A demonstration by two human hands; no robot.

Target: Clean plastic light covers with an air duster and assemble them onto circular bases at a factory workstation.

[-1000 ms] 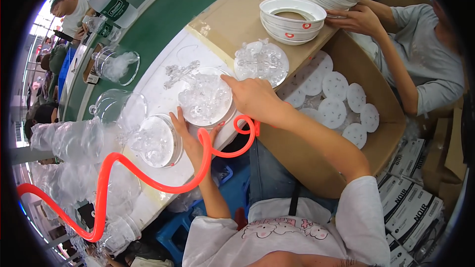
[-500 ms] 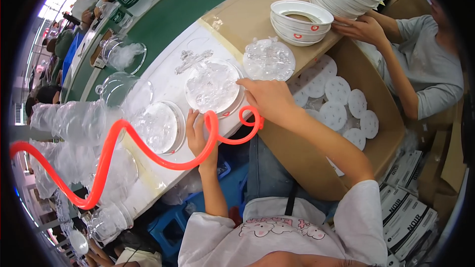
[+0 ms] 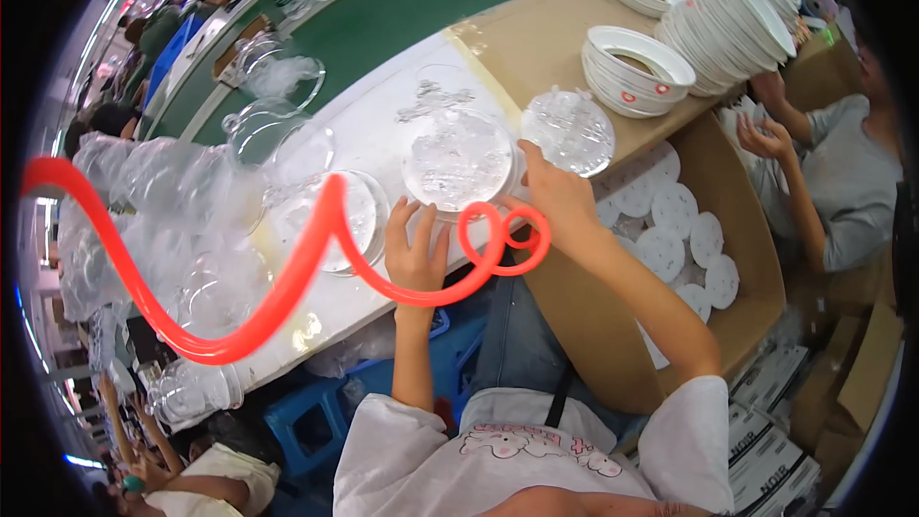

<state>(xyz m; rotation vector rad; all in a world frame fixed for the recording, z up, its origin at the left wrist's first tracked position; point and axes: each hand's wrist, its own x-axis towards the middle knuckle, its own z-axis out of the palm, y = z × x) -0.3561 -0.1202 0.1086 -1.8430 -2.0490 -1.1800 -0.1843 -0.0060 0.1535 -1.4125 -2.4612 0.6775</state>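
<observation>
A round white housing [image 3: 458, 165] with a clear, wrinkled plastic film on top lies on the white table before me. My left hand [image 3: 414, 251] is at its near-left rim, fingers stretched and apart, fingertips touching the edge. On its right side, my right hand [image 3: 560, 199] grips the rim, index finger extended along the edge and thumb nearer me. A red coiled hose [image 3: 383, 289] crosses the view in front of both hands, hiding part of the left palm and the near rim. A second film-covered disc [image 3: 567, 134] lies just right of the housing.
Another round housing [image 3: 349, 220] sits left, beside clear domed covers [image 3: 278, 139] and bagged plastic. Stacked white rings [image 3: 637, 77] stand on cardboard at the far right. A cardboard box [image 3: 756, 258] holds several white discs [image 3: 661, 251]. A co-worker [image 3: 847, 148] is at the right.
The view has turned, so the table's contents appear farther right. My hands stay at the same housing, the left one's fingers now more spread. The co-worker's hand has left the stacked rings.
</observation>
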